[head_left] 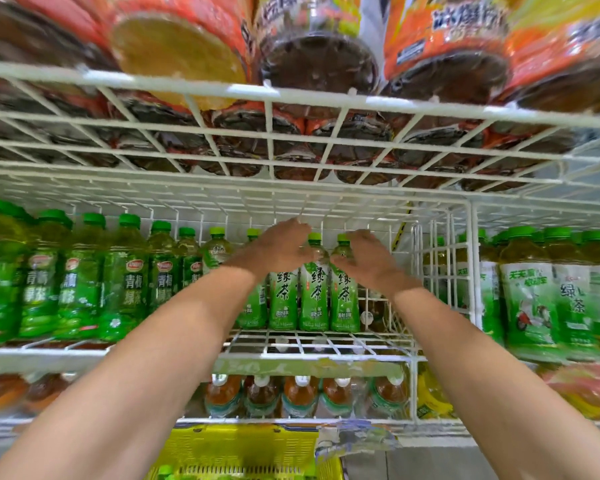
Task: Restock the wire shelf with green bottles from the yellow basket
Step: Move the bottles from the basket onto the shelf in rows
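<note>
Four bottles [314, 289] on shelf [312, 356], front bare. Left hand [278, 244] and right hand [368, 258]: grip spread at the necks, not closed. Basket [222, 445] holds more.

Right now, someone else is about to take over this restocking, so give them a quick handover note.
Left hand: up at the necks of the green bottles in the middle bay, fingers around one; grip unclear through blur.
Right hand: beside the rightmost bottle of that row, fingers spread, holding nothing.
Done: a row of green tea bottles stands upright at the back of the wire shelf.
Left: the front of that bay is bare wire. The yellow basket sits below, with at least one green cap showing.
</note>
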The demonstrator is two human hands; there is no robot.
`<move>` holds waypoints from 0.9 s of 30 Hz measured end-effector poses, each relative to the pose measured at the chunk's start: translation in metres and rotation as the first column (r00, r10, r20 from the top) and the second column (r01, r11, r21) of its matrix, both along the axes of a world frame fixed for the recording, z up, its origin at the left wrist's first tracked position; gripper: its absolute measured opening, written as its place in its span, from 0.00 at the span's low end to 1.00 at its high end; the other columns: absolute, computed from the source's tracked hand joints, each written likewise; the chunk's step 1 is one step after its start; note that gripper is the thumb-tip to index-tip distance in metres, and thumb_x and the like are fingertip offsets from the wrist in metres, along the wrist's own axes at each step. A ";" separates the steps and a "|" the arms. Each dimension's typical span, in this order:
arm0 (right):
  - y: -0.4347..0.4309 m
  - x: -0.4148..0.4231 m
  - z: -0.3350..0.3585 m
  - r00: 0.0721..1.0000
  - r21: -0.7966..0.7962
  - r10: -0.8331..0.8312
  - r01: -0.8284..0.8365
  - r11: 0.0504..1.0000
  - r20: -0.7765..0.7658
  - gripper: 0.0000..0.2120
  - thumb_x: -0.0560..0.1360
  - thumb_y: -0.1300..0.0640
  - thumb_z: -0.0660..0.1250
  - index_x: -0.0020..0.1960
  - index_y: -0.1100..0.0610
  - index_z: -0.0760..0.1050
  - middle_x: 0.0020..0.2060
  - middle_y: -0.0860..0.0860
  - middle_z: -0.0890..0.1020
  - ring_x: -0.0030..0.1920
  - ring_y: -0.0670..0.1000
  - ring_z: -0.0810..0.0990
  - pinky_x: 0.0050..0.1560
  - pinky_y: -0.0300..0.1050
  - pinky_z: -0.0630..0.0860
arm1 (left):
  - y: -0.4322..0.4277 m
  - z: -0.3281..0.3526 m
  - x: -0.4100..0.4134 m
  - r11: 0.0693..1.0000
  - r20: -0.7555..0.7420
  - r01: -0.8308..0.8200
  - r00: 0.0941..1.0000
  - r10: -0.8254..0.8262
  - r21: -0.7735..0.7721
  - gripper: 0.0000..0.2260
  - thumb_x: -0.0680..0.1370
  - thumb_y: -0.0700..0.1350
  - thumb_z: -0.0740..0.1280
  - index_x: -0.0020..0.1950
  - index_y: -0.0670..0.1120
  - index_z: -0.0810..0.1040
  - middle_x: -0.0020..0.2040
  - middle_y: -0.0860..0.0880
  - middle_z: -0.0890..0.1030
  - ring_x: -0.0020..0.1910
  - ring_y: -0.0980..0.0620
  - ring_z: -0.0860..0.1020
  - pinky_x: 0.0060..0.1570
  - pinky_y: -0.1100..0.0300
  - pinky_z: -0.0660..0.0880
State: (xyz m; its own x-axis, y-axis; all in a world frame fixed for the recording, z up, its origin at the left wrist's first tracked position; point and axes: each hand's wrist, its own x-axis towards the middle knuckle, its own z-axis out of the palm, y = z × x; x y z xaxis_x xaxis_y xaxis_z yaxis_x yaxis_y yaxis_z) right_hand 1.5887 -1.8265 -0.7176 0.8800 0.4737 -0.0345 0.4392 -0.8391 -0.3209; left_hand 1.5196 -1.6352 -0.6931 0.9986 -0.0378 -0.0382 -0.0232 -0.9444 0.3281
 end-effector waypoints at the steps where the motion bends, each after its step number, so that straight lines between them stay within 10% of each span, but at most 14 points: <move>1: 0.002 -0.008 0.009 0.999 -0.047 0.034 -0.032 0.998 0.033 0.31 0.80 0.41 0.64 0.74 0.60 0.67 0.71 0.60 0.70 0.71 0.60 0.70 0.71 0.54 0.70 | 0.002 0.005 -0.010 0.999 -0.023 0.014 1.000 -0.014 0.032 0.21 0.81 0.58 0.64 0.67 0.44 0.75 0.58 0.45 0.77 0.57 0.45 0.78 0.54 0.50 0.77; 4: 0.007 -0.039 0.033 0.991 -0.153 0.120 -0.109 0.982 0.062 0.31 0.81 0.36 0.59 0.74 0.58 0.67 0.73 0.58 0.69 0.71 0.60 0.69 0.69 0.57 0.71 | 0.004 0.024 -0.046 0.989 -0.116 0.039 0.993 -0.022 0.143 0.19 0.81 0.62 0.60 0.62 0.49 0.75 0.59 0.46 0.78 0.56 0.46 0.79 0.48 0.54 0.76; 7: 0.005 -0.077 0.051 0.985 -0.184 0.155 -0.140 0.973 0.071 0.25 0.79 0.37 0.59 0.69 0.52 0.70 0.68 0.55 0.73 0.64 0.57 0.75 0.63 0.58 0.76 | 0.000 0.039 -0.086 0.974 -0.237 0.011 0.971 0.044 0.225 0.31 0.80 0.69 0.54 0.75 0.50 0.69 0.74 0.48 0.72 0.71 0.45 0.72 0.67 0.49 0.69; 13: 0.002 -0.152 0.067 0.964 -0.219 0.210 -0.171 0.961 0.166 0.31 0.79 0.34 0.60 0.72 0.55 0.68 0.67 0.57 0.75 0.62 0.60 0.77 0.61 0.58 0.76 | -0.006 0.059 -0.157 0.942 -0.030 -0.061 0.997 0.075 0.331 0.32 0.78 0.69 0.58 0.74 0.50 0.69 0.69 0.44 0.76 0.65 0.41 0.76 0.63 0.45 0.74; 19: 0.031 -0.206 0.063 0.906 -0.285 0.381 -0.322 0.903 0.183 0.37 0.81 0.37 0.60 0.81 0.58 0.56 0.77 0.62 0.62 0.76 0.62 0.62 0.73 0.56 0.64 | 0.010 0.059 -0.228 0.919 0.001 -0.087 0.996 0.094 0.385 0.30 0.80 0.65 0.59 0.72 0.45 0.71 0.68 0.40 0.76 0.67 0.41 0.74 0.65 0.47 0.72; 27: 0.093 -0.275 0.031 0.809 -0.204 0.548 -0.512 0.834 0.212 0.36 0.80 0.36 0.60 0.79 0.58 0.60 0.72 0.61 0.70 0.71 0.62 0.70 0.69 0.56 0.70 | 0.068 0.020 -0.325 0.896 -0.050 -0.235 0.961 0.274 0.376 0.30 0.81 0.64 0.60 0.72 0.42 0.71 0.67 0.39 0.77 0.66 0.40 0.75 0.62 0.50 0.73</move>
